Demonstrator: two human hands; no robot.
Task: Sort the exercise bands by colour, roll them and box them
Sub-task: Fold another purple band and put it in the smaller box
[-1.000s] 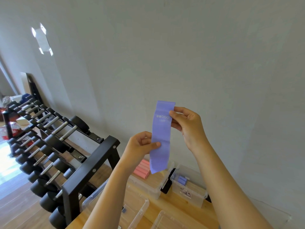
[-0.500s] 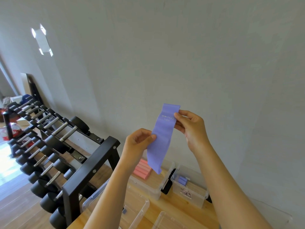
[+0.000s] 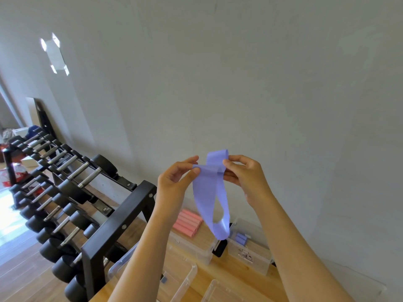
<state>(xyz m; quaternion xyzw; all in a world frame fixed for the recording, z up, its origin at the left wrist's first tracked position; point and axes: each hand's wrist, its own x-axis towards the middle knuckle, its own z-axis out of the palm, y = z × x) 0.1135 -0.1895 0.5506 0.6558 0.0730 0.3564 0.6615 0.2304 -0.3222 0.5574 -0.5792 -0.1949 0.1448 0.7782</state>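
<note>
Purple band [image 3: 209, 192] held up in air above boxes, clear of table [image 3: 229, 271]. L hand [image 3: 176, 177] pinches one edge, thumb + forefinger. R hand [image 3: 244, 175] pinches folded top end. Loop hangs slack below, prob. so top can be turned over to start roll. Purple rolls [image 3: 241, 238] sit in clear box [image 3: 250, 256] below; pink rolls [image 3: 188, 222] in adjoining box [image 3: 196, 249]. Colours kept apart.

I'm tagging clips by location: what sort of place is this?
Likely a home or small gym: a loaded dumbbell rack lines the wall, and rolled exercise bands sit in a clear box.
</note>
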